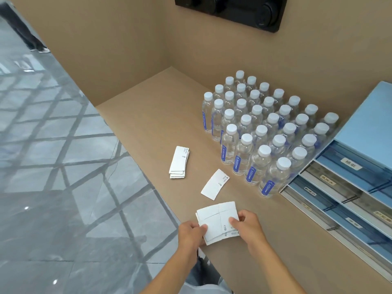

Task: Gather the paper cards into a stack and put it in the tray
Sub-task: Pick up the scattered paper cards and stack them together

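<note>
1. At the lower centre of the frame, left hand and right hand both closed on an uneven bundle of white paper cards; left thumb pressed on its lower left corner, right thumb and fingers pinching its right edge; cards fanned and misaligned, held at the near edge of the tan wooden counter.
2. Just above the bundle, a single white paper card with small print; lying flat and slanted on the counter, apart from the hands.
3. Further up and to the left, a small loose pile of white paper cards; resting on the counter, edges staggered.
4. At centre right, a tight block of clear plastic water bottles with white caps and blue labels; standing upright in rows.
5. At the right edge, a light blue drawer organiser with labelled trays; touching the bottle block's right side.
6. At the top, a black wall-mounted panel; only partly in view.
</note>
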### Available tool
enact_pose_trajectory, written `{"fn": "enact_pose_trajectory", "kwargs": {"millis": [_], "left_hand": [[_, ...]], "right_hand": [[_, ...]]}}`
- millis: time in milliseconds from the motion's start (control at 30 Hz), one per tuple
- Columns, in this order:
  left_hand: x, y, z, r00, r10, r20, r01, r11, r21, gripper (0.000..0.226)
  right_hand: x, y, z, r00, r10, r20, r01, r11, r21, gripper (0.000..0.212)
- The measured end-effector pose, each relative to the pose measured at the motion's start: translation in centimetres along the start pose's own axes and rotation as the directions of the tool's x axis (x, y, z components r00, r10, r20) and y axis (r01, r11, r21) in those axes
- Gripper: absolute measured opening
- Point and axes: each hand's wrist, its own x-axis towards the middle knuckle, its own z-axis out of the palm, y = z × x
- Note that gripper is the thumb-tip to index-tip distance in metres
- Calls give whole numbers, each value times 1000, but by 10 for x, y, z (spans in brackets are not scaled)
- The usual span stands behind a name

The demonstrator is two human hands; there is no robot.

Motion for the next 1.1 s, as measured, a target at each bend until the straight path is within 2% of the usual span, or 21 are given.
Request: {"fn": "enact_pose_trajectory", "kwargs": {"millis": [267, 367, 567, 700, 867, 1100], "left_hand": [[44, 41, 13, 997, -43, -61, 38, 996, -84, 21], [61, 55, 17, 994, -82, -74, 73, 990, -119, 26], [82, 76, 23, 982, -168, -90, 148, 970, -195, 37], [90, 80, 25, 975, -212, -62, 193, 954, -231, 41], [96, 86, 25, 966, -254, -44, 232, 931, -283, 31], [102, 86, 18, 976, -217, -11, 209, 951, -227, 29]], "right_hand": [[63, -67, 17, 987, -157, 34, 160, 962, -221, 7], [90, -96, 29, 972, -228, 48, 229, 893, -387, 4], [124, -123, 46, 973, -211, 95, 224, 752, -620, 12], [136, -124, 56, 981, -173, 88, 186, 709, -680, 18], [141, -125, 63, 986, -154, 69, 156, 682, -715, 19], [134, -125, 65, 992, -126, 3, 100, 771, -629, 13]]}}
